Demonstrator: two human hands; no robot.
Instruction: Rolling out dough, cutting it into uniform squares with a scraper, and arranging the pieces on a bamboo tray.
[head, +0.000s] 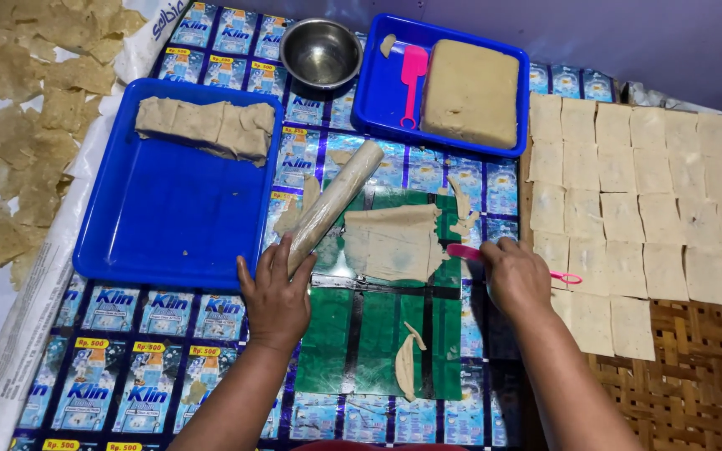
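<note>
Head view, left to right: the blue tray [169, 209] holds stacked dough strips [206, 127], seemingly kept close by for use. The left hand [276, 296] has its grip closed around the near end of the rolling pin [333, 203], which angles away beside the flattened dough sheet [393, 242]. The right hand [518, 277] grips a pink scraper [470, 253] at the sheet's right edge; cut squares [637, 200] lie beyond.

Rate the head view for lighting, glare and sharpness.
Head view: soft, even light with only faint shadows; glare on the steel bowl and a sheen on the blue tray; left hand, right hand and rolling pin all sharp, no motion blur.
</note>
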